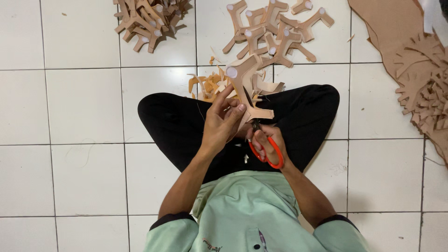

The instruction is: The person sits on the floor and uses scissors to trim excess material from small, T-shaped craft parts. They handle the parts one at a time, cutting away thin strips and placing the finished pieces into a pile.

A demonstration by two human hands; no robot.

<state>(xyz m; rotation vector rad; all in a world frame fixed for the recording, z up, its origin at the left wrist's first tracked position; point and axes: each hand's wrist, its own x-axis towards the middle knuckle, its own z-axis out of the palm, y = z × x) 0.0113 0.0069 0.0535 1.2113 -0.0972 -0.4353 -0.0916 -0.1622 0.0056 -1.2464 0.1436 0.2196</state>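
Note:
My left hand [223,120] holds a tan Y-shaped cut-out piece [244,83] with a white round patch at one tip, raised over my lap. My right hand [268,143] grips orange-handled scissors [267,154], whose blades point up into the lower edge of that piece. I sit cross-legged in black trousers [177,121] on a white tiled floor. Small tan offcuts [207,86] lie on the floor just beyond my legs.
A pile of similar tan cut-outs [275,28] lies ahead on the floor, and a second stacked pile [147,21] sits at the upper left. At the right edge lie large tan sheets and fringed scraps [422,79].

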